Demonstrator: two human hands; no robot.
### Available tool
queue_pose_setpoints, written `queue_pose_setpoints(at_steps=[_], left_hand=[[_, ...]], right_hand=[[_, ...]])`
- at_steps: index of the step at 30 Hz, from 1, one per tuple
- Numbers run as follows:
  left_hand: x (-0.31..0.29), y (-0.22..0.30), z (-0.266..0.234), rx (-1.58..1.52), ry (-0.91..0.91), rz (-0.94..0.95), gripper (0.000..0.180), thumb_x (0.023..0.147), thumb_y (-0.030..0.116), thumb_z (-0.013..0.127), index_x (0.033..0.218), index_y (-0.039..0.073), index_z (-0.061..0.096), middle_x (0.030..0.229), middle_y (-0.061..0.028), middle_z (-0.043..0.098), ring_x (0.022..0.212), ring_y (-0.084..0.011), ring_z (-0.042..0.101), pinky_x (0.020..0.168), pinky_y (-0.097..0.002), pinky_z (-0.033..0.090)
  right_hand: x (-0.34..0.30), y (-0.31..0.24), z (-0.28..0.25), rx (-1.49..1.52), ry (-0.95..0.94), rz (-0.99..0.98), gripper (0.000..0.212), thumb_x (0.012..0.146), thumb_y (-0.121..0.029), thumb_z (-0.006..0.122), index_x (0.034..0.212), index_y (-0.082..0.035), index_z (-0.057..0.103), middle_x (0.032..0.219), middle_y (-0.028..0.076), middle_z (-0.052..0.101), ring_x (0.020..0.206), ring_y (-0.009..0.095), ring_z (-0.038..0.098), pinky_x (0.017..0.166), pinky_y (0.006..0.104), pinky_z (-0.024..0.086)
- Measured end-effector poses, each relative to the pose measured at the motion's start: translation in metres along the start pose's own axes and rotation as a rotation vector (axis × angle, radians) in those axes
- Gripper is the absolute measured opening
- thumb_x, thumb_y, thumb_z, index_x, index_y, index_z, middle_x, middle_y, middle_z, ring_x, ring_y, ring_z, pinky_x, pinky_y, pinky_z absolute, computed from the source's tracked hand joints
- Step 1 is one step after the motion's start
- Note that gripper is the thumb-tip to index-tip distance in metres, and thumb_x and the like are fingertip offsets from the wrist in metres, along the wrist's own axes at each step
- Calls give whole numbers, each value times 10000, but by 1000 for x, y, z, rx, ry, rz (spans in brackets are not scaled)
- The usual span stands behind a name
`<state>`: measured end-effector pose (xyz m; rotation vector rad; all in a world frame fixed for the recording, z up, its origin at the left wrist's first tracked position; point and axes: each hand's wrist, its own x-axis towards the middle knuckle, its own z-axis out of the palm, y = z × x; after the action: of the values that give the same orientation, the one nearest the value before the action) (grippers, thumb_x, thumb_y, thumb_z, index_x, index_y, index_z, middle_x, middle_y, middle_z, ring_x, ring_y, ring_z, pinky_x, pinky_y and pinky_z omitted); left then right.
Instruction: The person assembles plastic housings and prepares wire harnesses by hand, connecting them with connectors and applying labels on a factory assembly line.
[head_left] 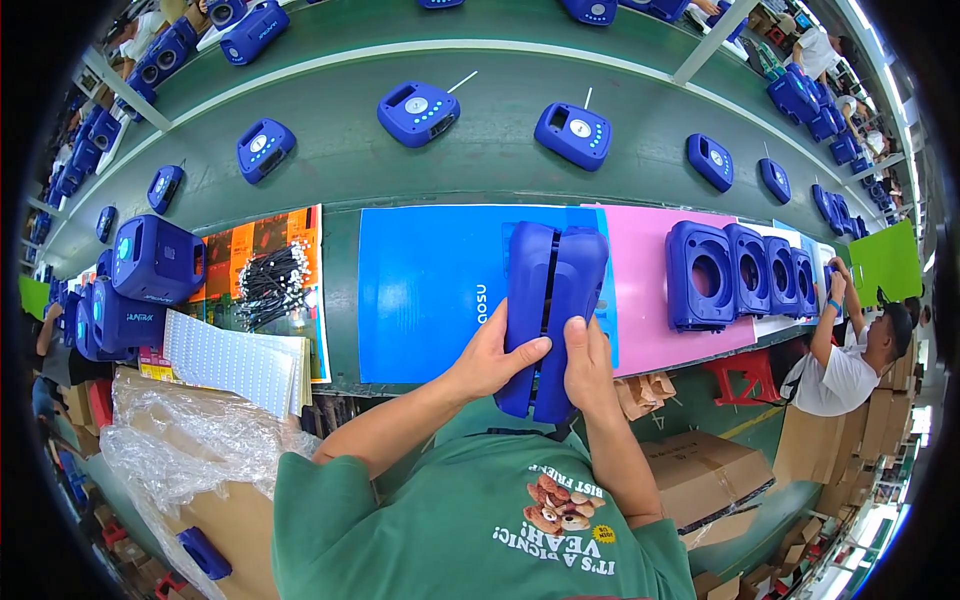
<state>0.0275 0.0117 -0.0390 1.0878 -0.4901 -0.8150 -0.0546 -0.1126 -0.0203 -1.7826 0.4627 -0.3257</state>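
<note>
In front of my body I hold a blue plastic speaker housing, its two shell halves side by side with a dark gap running between them. My left hand grips the left half, thumb lying across it near the gap. Round the right half is my right hand, its thumb pressed on the face. The housing stands tilted above a blue sheet and the edge of a pink sheet. What lies inside the gap is too dark to make out.
Several blue speaker front shells with round openings stand in a row at the right. Left are stacked blue speakers, a bundle of black cables and white label sheets. Beyond runs a green conveyor carrying speaker parts. A co-worker sits right.
</note>
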Motion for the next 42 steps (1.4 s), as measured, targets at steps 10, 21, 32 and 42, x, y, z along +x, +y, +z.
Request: queue_pose_setpoints(at_steps=[10, 21, 32, 42], left_hand=[[10, 2, 4, -247, 139, -149, 477, 671, 138, 743, 1080, -3, 542, 974, -89, 610, 847, -163, 602, 779, -318, 496], [0, -20, -23, -684, -112, -241, 761, 580, 296, 791, 1183, -15, 447, 997, -109, 587, 860, -203, 615, 765, -343, 523], [18, -33, -31, -283, 110, -311, 552, 662, 113, 713, 1156, 7, 491, 1013, -135, 589, 863, -240, 610, 777, -380, 510], [18, -35, -25, -284, -249, -490, 658, 533, -2, 647, 1168, -17, 476, 1037, -151, 595, 894, -266, 614, 809, -402, 500]], right_hand=[[2, -28, -13, -312, -192, -126, 581, 882, -413, 455, 1239, 44, 417, 1182, 259, 483, 1084, 413, 463, 923, 421, 361], [0, 60, -73, 976, -264, 324, 774, 726, -396, 666, 1288, 35, 355, 1208, 196, 498, 1084, 293, 524, 957, 414, 402], [-19, -25, -38, -207, 63, -212, 969, 727, -315, 680, 1390, 40, 71, 1368, 289, 252, 1277, 355, 300, 1044, 383, 242], [111, -51, -73, -1173, 477, -296, 654, 813, -401, 567, 1305, -13, 374, 1318, 285, 359, 1194, 415, 381, 1001, 452, 295]])
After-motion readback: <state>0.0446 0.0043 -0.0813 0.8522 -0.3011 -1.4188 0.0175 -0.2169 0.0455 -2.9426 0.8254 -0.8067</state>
